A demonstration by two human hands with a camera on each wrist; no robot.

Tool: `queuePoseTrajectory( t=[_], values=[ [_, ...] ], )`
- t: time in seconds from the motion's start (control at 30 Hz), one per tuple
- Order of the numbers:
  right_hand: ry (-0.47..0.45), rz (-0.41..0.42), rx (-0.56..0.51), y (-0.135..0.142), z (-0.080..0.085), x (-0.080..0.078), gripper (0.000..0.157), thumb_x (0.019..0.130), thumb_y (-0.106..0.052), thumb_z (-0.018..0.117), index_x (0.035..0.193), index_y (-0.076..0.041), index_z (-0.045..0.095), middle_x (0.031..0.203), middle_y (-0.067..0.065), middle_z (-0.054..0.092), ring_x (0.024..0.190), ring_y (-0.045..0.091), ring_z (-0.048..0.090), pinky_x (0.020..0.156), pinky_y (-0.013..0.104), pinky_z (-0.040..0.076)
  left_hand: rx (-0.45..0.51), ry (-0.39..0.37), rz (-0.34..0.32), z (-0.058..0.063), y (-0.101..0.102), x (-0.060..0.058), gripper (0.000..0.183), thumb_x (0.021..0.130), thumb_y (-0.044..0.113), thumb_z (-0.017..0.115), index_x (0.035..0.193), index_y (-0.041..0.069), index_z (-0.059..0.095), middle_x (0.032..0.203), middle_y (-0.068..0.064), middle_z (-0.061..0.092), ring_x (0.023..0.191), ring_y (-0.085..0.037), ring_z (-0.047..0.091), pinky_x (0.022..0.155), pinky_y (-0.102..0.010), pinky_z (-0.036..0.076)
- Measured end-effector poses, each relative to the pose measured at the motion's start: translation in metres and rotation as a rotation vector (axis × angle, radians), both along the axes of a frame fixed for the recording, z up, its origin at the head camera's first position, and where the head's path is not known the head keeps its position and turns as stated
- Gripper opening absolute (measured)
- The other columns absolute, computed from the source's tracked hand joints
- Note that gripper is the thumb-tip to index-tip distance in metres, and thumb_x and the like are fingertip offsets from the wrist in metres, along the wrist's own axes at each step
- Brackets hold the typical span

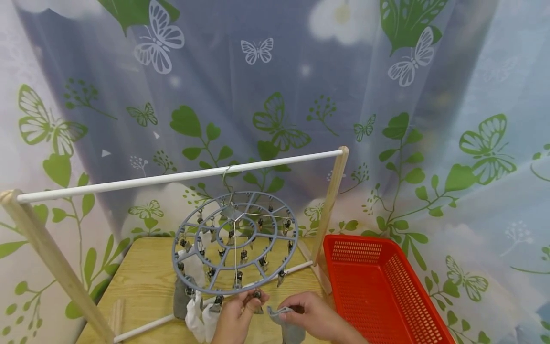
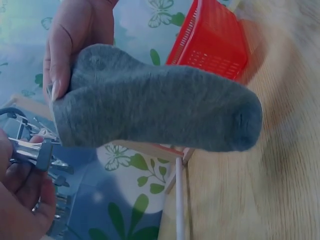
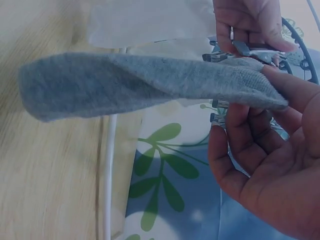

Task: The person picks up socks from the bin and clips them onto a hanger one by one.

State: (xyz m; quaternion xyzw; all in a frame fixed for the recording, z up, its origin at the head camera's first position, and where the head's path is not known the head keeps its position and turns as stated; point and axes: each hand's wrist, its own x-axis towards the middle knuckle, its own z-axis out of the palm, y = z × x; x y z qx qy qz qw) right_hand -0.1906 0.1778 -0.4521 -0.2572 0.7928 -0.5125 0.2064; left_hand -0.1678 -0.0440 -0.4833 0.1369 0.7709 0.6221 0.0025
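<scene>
A grey sock (image 2: 160, 105) hangs from my right hand (image 1: 315, 315), which pinches it at the cuff between thumb and fingers. My left hand (image 1: 238, 313) grips a clothes peg (image 1: 257, 294) at the near rim of a round grey drying hanger (image 1: 234, 241). In the right wrist view the sock (image 3: 125, 85) stretches away from the fingers, its cuff close to the peg. White socks (image 1: 195, 317) and a dark grey sock (image 1: 182, 296) hang from pegs at the hanger's left and near side.
The hanger hooks over a white rail (image 1: 172, 179) between wooden posts (image 1: 331, 205) on a wooden table (image 1: 137, 267). A red plastic basket (image 1: 365, 286) stands at the right. Behind is a curtain (image 1: 275, 71) patterned with leaves and butterflies.
</scene>
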Motion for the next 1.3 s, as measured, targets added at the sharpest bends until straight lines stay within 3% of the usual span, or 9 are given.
queuePoseTrajectory(
  t=[0.13,0.3,0.5,0.73,0.8,1.0,1.3],
  values=[
    [-0.039,0.008,-0.017,-0.005,-0.003,0.001,0.019,0.097,-0.018,0.061,0.106,-0.006,0.073,0.099,0.005,0.07,0.082,0.007,0.062,0.07,0.022,0.052,-0.046,0.001,0.068,0.002,0.001,0.001,0.041,0.101,0.036,0.048,0.114,0.002,0.067,0.103,-0.005,0.072,0.099,-0.021,0.066,0.08,-0.028,0.054],
    [-0.086,-0.004,-0.038,-0.011,-0.006,0.001,0.02,0.096,-0.018,0.062,0.107,-0.004,0.072,0.099,0.006,0.07,0.082,0.008,0.061,0.068,0.022,0.051,-0.031,0.029,0.127,0.003,0.004,0.002,0.037,0.098,0.035,0.053,0.111,0.006,0.071,0.1,-0.002,0.073,0.097,-0.018,0.067,0.079,-0.026,0.055],
    [-0.099,-0.024,-0.041,-0.017,-0.006,0.002,0.019,0.096,-0.018,0.063,0.105,-0.004,0.073,0.096,0.004,0.07,0.08,0.008,0.061,0.067,0.022,0.05,-0.056,0.163,0.21,0.002,0.007,0.004,0.021,0.095,0.026,0.058,0.098,0.013,0.075,0.093,0.006,0.073,0.095,-0.01,0.065,0.082,-0.028,0.054],
    [0.014,-0.044,-0.009,-0.021,-0.005,0.002,0.018,0.096,-0.02,0.063,0.102,-0.007,0.074,0.094,-0.001,0.067,0.079,0.005,0.057,0.068,0.022,0.048,0.004,0.381,0.27,-0.001,0.013,0.003,0.007,0.086,0.008,0.067,0.086,0.01,0.074,0.083,0.004,0.067,0.084,-0.009,0.066,0.077,-0.028,0.055],
    [0.042,-0.055,-0.01,-0.023,-0.005,0.003,0.018,0.096,-0.02,0.063,0.103,-0.007,0.074,0.095,-0.001,0.067,0.08,0.004,0.057,0.07,0.022,0.049,0.02,0.352,0.279,0.0,0.013,0.003,0.008,0.085,0.009,0.067,0.086,0.011,0.075,0.083,0.003,0.066,0.083,-0.008,0.065,0.075,-0.027,0.055],
    [0.094,-0.096,-0.004,-0.028,-0.006,0.004,0.016,0.095,-0.019,0.064,0.101,-0.008,0.074,0.095,-0.001,0.069,0.08,0.003,0.057,0.069,0.022,0.049,0.041,0.112,0.275,0.004,0.009,0.004,0.018,0.09,0.024,0.064,0.093,0.013,0.077,0.086,0.003,0.066,0.085,-0.007,0.059,0.076,-0.025,0.053],
    [0.216,-0.202,0.033,-0.039,-0.009,0.007,0.008,0.091,-0.019,0.07,0.091,-0.011,0.07,0.085,-0.007,0.066,0.075,0.0,0.057,0.065,0.021,0.05,0.04,0.065,0.309,0.002,0.01,0.0,0.021,0.092,0.026,0.062,0.093,0.011,0.077,0.087,0.002,0.071,0.085,-0.01,0.066,0.078,-0.025,0.053]
  ],
)
